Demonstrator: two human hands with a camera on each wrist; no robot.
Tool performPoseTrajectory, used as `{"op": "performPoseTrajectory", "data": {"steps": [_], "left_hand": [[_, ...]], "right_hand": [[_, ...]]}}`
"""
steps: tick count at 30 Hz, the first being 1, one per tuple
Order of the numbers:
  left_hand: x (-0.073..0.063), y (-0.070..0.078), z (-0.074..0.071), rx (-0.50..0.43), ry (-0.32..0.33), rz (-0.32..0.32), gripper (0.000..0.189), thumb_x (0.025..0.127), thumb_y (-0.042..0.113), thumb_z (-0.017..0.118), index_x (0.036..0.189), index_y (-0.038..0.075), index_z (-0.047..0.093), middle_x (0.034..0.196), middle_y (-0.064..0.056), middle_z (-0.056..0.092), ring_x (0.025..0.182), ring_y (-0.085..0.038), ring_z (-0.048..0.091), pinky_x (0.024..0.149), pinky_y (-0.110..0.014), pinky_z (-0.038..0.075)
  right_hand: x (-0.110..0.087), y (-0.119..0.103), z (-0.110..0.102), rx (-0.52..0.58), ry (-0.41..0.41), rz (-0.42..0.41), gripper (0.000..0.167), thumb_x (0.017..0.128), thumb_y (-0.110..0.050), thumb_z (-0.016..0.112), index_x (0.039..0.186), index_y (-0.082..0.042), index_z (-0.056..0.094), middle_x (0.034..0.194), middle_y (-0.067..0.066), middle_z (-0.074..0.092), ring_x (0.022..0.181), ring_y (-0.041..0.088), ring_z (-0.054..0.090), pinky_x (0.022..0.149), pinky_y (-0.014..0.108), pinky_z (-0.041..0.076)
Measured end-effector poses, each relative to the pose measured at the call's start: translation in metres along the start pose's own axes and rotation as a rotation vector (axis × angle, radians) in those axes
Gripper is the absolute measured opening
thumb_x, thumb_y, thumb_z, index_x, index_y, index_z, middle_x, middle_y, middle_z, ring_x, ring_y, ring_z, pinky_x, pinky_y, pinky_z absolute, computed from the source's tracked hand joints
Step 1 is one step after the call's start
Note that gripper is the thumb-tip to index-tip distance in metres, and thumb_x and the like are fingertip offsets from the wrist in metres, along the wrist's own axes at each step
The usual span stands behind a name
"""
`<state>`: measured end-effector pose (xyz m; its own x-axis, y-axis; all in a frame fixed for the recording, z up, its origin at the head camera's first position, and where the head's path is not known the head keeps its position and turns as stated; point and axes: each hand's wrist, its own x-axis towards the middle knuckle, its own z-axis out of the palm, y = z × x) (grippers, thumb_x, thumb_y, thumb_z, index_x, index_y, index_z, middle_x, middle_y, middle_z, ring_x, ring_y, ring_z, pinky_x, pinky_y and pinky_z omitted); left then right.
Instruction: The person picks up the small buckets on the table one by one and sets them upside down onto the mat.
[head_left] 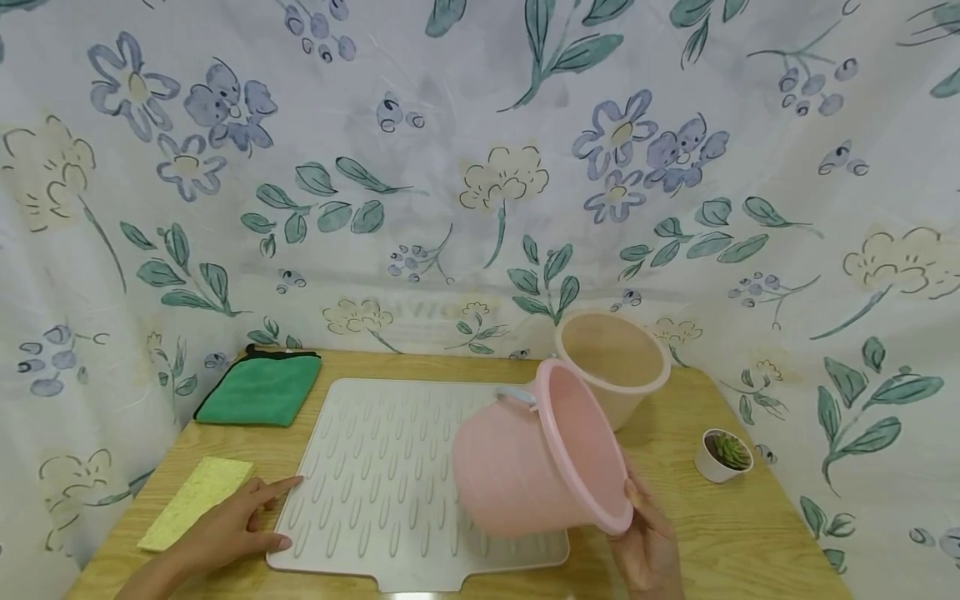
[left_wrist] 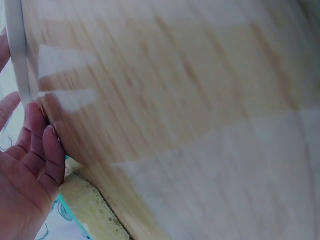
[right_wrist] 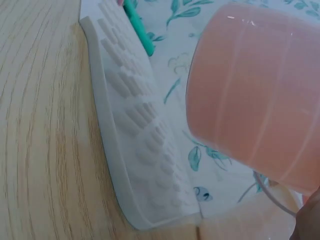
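A pink bucket (head_left: 498, 479) is tipped on its side above the right part of a white draining tray (head_left: 360, 483), its mouth facing right. My right hand (head_left: 651, 542) grips the bucket's rim at the lower right. The bucket's handle lies against its upper side, and its ribbed wall fills the right of the right wrist view. At the tray's left edge rests my left hand (head_left: 228, 525), index finger stretched onto the rim and thumb near the lower left corner. In the left wrist view, the fingers of that left hand (left_wrist: 32, 160) are loosely bent beside the tray edge (left_wrist: 17, 55).
Behind the pink bucket stands a peach-coloured bucket (head_left: 630, 404). A small potted succulent (head_left: 723, 457) is at the right. On the left lie a yellow sponge (head_left: 198, 498) and a green zipped pouch (head_left: 258, 389). A floral curtain (head_left: 450, 125) hangs behind the wooden table (head_left: 705, 533).
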<state>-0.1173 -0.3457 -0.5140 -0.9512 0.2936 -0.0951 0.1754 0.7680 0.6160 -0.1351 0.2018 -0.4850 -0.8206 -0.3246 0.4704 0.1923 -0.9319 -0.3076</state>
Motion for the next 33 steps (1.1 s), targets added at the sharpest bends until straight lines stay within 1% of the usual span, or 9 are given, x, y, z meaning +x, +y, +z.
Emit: {"op": "performPoseTrajectory", "data": {"steps": [3,7,12,14,19,24,28,33], "left_hand": [[0.000,0.001,0.000,-0.005,0.004,0.007,0.086,0.078,0.047,0.078,0.147,0.006,0.046,0.092,-0.002,0.041,0.065,0.000,0.036,0.053,-0.021,0.031],[-0.001,0.003,-0.001,-0.004,0.011,0.008,0.086,0.078,0.047,0.078,0.147,0.006,0.047,0.092,-0.002,0.041,0.065,0.000,0.036,0.053,-0.021,0.032],[-0.002,0.002,0.001,-0.011,0.029,0.031,0.084,0.079,0.046,0.077,0.146,0.006,0.048,0.090,-0.001,0.039,0.065,0.000,0.035,0.053,-0.021,0.031],[-0.002,0.002,0.001,-0.013,0.033,0.037,0.084,0.079,0.046,0.077,0.146,0.006,0.048,0.089,-0.001,0.039,0.065,0.001,0.035,0.053,-0.020,0.031],[-0.003,0.005,0.001,-0.015,0.032,0.005,0.082,0.079,0.047,0.077,0.145,0.007,0.049,0.089,-0.001,0.040,0.064,0.000,0.035,0.053,-0.021,0.031],[-0.002,0.007,0.002,-0.019,0.047,-0.031,0.077,0.082,0.045,0.076,0.144,0.008,0.050,0.092,-0.002,0.043,0.065,0.000,0.036,0.053,-0.021,0.032],[-0.003,0.008,0.003,-0.051,0.051,-0.049,0.074,0.085,0.041,0.075,0.145,0.005,0.049,0.096,-0.004,0.045,0.067,-0.001,0.037,0.056,-0.022,0.033],[-0.002,0.011,0.002,-0.085,0.067,-0.056,0.073,0.086,0.036,0.075,0.145,0.002,0.048,0.095,-0.006,0.047,0.070,-0.002,0.037,0.060,-0.022,0.033]], "right_hand": [[0.002,0.006,0.000,0.022,-0.022,0.001,0.056,0.105,-0.007,0.004,0.152,0.001,0.035,0.146,0.018,0.050,0.124,0.026,0.059,0.103,0.032,0.048],[0.003,0.012,-0.002,0.039,-0.031,0.004,0.055,0.106,-0.006,0.006,0.152,0.000,0.034,0.147,0.018,0.049,0.123,0.026,0.060,0.102,0.032,0.049],[0.002,0.018,-0.001,0.061,-0.011,-0.008,0.057,0.105,-0.008,0.004,0.151,0.001,0.037,0.142,0.020,0.053,0.120,0.027,0.062,0.101,0.032,0.049],[0.001,0.020,-0.001,0.058,0.003,-0.014,0.056,0.105,-0.008,0.005,0.149,0.003,0.039,0.138,0.020,0.056,0.117,0.027,0.064,0.100,0.032,0.050],[0.000,0.026,-0.003,0.065,0.017,-0.018,0.056,0.106,-0.008,0.006,0.147,0.003,0.042,0.135,0.020,0.059,0.115,0.026,0.066,0.096,0.030,0.052],[-0.001,0.029,-0.004,0.086,0.024,-0.022,0.056,0.106,-0.009,0.006,0.149,0.001,0.040,0.137,0.019,0.058,0.117,0.026,0.065,0.096,0.030,0.052],[-0.001,0.031,-0.005,0.082,0.040,-0.024,0.055,0.106,-0.009,0.007,0.148,0.001,0.042,0.137,0.018,0.058,0.114,0.025,0.066,0.094,0.029,0.053],[-0.001,0.035,-0.005,0.107,0.033,-0.031,0.056,0.106,-0.009,0.006,0.149,0.000,0.041,0.139,0.019,0.057,0.115,0.026,0.065,0.095,0.030,0.052]]}}
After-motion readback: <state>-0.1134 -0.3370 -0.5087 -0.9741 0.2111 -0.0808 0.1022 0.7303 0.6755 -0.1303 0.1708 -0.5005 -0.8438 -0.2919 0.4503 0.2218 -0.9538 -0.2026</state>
